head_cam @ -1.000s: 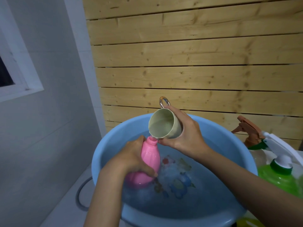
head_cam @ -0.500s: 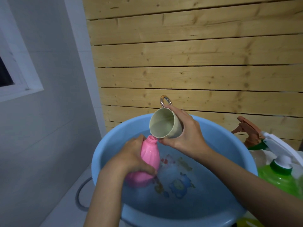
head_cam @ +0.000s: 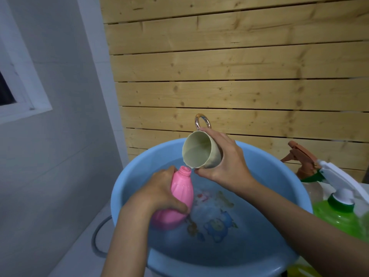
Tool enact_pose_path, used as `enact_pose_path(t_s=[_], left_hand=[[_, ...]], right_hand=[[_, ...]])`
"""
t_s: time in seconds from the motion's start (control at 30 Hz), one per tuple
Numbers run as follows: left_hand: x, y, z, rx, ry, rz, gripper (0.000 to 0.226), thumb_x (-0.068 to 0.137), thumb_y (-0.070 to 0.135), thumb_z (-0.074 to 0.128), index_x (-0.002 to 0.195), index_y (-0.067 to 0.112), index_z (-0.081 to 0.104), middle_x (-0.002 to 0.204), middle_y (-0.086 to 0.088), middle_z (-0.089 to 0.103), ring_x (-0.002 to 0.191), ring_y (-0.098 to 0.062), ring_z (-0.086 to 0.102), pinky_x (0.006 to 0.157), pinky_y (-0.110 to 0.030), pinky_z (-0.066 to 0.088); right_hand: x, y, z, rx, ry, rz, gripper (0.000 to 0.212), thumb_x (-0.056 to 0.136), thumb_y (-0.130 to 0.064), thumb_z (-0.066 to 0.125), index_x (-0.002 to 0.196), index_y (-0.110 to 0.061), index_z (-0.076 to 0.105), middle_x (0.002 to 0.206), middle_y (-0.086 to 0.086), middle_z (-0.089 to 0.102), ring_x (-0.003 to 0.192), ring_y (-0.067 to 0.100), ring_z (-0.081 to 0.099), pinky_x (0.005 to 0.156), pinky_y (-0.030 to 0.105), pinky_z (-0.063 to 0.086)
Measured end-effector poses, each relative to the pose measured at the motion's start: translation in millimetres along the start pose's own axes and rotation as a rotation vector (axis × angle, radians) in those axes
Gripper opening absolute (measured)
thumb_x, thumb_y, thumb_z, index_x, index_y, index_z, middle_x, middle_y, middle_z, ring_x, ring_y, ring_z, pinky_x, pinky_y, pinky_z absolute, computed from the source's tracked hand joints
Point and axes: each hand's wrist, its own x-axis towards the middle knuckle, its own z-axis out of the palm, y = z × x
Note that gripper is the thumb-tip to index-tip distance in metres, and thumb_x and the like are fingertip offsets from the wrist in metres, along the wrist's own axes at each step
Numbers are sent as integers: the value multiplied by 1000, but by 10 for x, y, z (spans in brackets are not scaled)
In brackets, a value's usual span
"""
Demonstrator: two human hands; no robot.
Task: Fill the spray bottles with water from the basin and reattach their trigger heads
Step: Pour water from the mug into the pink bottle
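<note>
Tilting cup [head_cam: 201,153] — right hand [head_cam: 225,164]; left hand [head_cam: 159,191] gripping pink bottle [head_cam: 180,193]

Beyond the right hand [head_cam: 223,164] stands a wall of pale wooden slats [head_cam: 239,76] with dark knots. Left of it a white corner strip [head_cam: 95,56] runs down, then a grey wall [head_cam: 60,146], well left of the left hand [head_cam: 159,194], bearing a white window frame [head_cam: 24,92] up high. Below and left of the left hand a grey curved loop [head_cam: 97,236] lies on a pale ledge [head_cam: 79,256]; what it is cannot be told
</note>
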Motion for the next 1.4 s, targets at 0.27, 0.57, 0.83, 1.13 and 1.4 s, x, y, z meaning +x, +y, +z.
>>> enact_pose_path(t_s=[0.27,0.57,0.83,1.13,1.4], left_hand=[[-6,-6,0,-17,-11,-4,70,49,38,90,104,27,47,107,4,54,98,-18,53,81,-38,52],[-17,10,-3,-9,-24,-11,71,51,37,91,106,25,48,109,3,53,99,-18,53,80,-34,51],[-13,5,-3,-2,-19,-15,71,50,38,91,104,24,48,108,4,54,99,-17,52,79,-34,51],[-25,15,-7,-22,-39,-23,71,49,37,91,104,25,48,107,4,54,97,-17,54,81,-37,53],[-22,6,-8,-18,-37,-31,71,49,36,92,104,26,48,107,5,54,97,-17,55,81,-37,53]], right_hand=[[5,6,-5,-26,-8,-10,89,50,-22,84,132,-31,51,126,-13,55,115,14,51,95,27,43],[10,13,-18,-67,-15,-28,89,51,-22,85,133,-30,51,127,-13,53,116,15,49,92,5,30],[10,-7,-26,-89,-20,-62,89,52,-21,85,133,-28,52,126,-11,54,116,16,48,93,3,27],[10,-1,-26,-112,-28,-73,89,52,-22,86,134,-29,51,127,-13,52,117,15,47,94,4,27],[4,8,-21,-135,-40,-85,91,53,-21,86,135,-31,49,130,-16,49,119,15,44,95,13,31]])
